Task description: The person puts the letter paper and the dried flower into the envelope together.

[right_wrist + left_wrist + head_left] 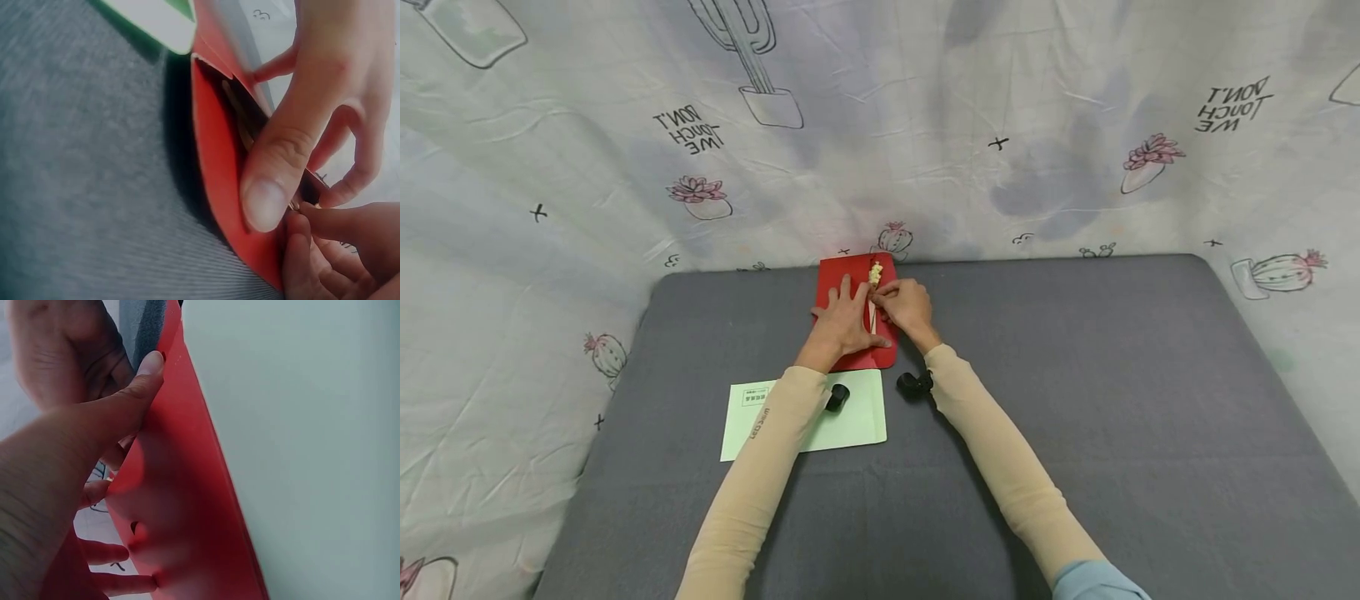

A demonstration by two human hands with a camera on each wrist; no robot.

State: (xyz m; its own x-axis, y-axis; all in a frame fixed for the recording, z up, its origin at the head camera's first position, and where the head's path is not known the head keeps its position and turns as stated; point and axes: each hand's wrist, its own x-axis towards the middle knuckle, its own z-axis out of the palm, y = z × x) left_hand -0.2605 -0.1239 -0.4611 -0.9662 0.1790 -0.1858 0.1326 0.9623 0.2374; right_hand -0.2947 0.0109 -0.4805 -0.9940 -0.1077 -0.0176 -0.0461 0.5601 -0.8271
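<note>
A red envelope (850, 360) lies near the far table edge. My left hand (842, 322) spreads over it, fingers apart, with the thumb reaching across its right side. Beside those fingers my right hand (910, 307) pinches a small shiny part (294, 205) between thumb and fingertip. A pale-yellow clustered ornament (876, 273) shows just beyond the right fingertips, with a slender pale strip (872, 317) in line with it below. From the right wrist, the red envelope (215, 150) gapes along one side, with a thin beige piece (237, 115) inside the gap.
A pale green envelope (857, 421) with a printed box lies nearer me, under the left forearm. The grey table (1075, 400) extends widely to the right. Behind it hangs a cactus-print cloth (887, 142). Each wrist carries a black camera (913, 386).
</note>
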